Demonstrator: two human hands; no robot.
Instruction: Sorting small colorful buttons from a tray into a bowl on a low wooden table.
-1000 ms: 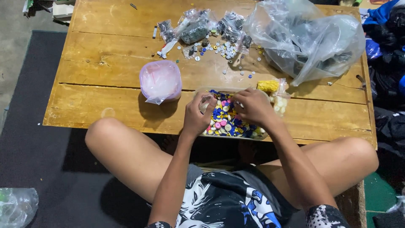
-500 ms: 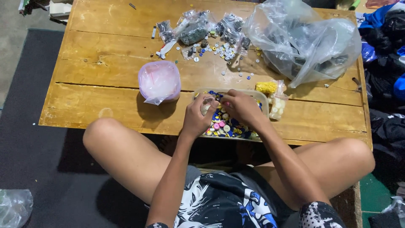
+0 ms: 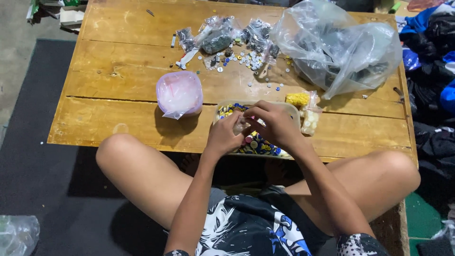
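From the head view we saw both of our hands gathered over a clear shallow tray point(image 3: 294, 110) filled with small coloured buttons point(image 3: 256, 145), which sat at the near edge of the wooden table point(image 3: 113, 99), just above our crossed legs. Our left hand point(image 3: 223, 135) had its fingers curled in narrowly, and our right hand point(image 3: 274, 124) bent over it, fingertips meeting those of the left. Between them we pinched what seemed to be a small clear plastic bag point(image 3: 242, 125), though it was too small and pale for us to be sure.

Left of the tray, near but apart from it, stood a pink tub point(image 3: 179, 94) wrapped in thin plastic. Just right of the tray lay a little bag of yellow pieces point(image 3: 297, 99) and a little bag of pale pieces point(image 3: 310, 121), touching each other. Farther up the table loose buttons point(image 3: 249, 59) were scattered among several small bags of dark pieces point(image 3: 215, 40). A large crumpled clear plastic bag point(image 3: 339, 45) took up the far right of the table. Dark clothing point(image 3: 433, 80) was heaped on the floor beyond the table's right edge.
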